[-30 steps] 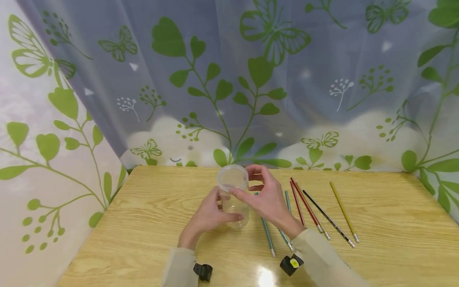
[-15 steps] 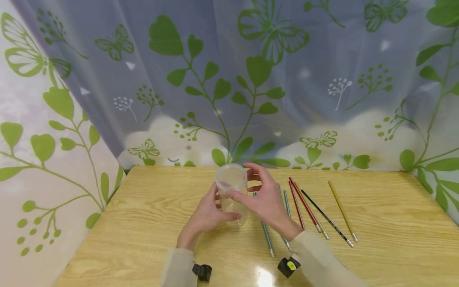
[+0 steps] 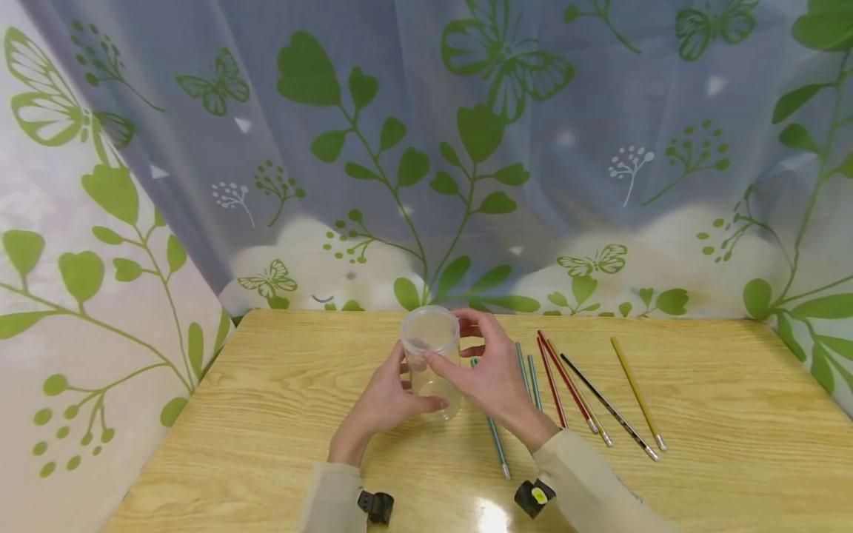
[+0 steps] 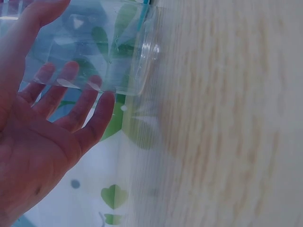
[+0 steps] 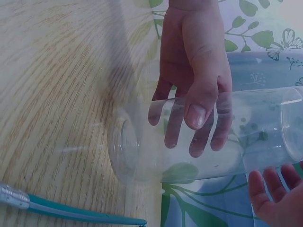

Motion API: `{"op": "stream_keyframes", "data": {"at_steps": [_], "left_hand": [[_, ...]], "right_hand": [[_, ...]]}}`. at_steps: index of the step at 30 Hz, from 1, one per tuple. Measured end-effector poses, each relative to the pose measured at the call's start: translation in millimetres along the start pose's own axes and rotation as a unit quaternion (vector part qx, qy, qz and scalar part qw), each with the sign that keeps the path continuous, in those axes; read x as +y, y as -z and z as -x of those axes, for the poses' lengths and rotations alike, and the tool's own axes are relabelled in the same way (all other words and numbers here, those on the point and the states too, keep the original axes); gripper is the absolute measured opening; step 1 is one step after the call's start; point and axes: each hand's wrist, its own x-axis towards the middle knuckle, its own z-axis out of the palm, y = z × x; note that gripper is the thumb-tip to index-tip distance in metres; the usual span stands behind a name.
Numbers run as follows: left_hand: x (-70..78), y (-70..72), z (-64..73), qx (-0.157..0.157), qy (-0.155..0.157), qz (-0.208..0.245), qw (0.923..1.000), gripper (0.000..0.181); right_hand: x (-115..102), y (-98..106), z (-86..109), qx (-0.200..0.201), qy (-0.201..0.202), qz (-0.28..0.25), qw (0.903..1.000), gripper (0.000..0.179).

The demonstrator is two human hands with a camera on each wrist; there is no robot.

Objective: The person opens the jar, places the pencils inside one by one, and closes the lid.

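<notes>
Both hands are on a clear plastic jar (image 3: 426, 383) held upright, its base close over the wooden table. A pale translucent rim (image 3: 430, 348) rings its top. My left hand (image 3: 381, 400) grips the jar's body from the left, thumb across the front, and the fingers show through the wall in the right wrist view. My right hand (image 3: 494, 370) holds the top from the right, thumb just below the rim and fingers round the far side. In the left wrist view the jar (image 4: 113, 56) lies above the left fingertips. Nothing shows inside it.
Right of the jar, teal pencils (image 3: 498, 448) lie partly under my right hand and forearm. Beyond them are red pencils (image 3: 571, 385), a black pencil (image 3: 609, 407) and a yellow pencil (image 3: 638, 392) on the table (image 3: 300, 370). A leaf-patterned curtain (image 3: 373, 244) hangs behind.
Both hands keep their hold on the jar, which stays nearly in place. My right wrist has shifted slightly left, and the eraser end of one teal pencil is now hidden behind it.
</notes>
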Motion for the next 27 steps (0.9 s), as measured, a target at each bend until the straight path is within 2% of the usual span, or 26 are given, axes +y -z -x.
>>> {"op": "stream_keyframes", "data": {"at_steps": [4, 8, 14, 20, 27], "left_hand": [[-0.4, -0.4, -0.3, 0.000, 0.004, -0.001, 1.0000, 0.098], [-1.1, -0.4, -0.5, 0.001, 0.006, -0.005, 1.0000, 0.099], [-0.5, -0.1, -1.0, 0.003, -0.003, -0.002, 1.0000, 0.100], [0.9, 0.0, -0.1, 0.005, -0.001, -0.004, 1.0000, 0.102], [-2.2, -0.3, -1.5, 0.002, -0.003, -0.005, 1.0000, 0.099]], "right_hand": [[3, 1, 0.5, -0.008, 0.021, 0.009, 0.9997, 0.060], [4, 1, 0.6, -0.016, 0.019, 0.011, 0.9996, 0.064], [-1, -1, 0.3, -0.011, -0.024, 0.004, 0.9996, 0.079], [-7, -6, 0.1, 0.000, -0.071, -0.003, 0.9974, 0.081], [-8, -7, 0.4, 0.009, -0.070, 0.012, 0.9974, 0.069]]}}
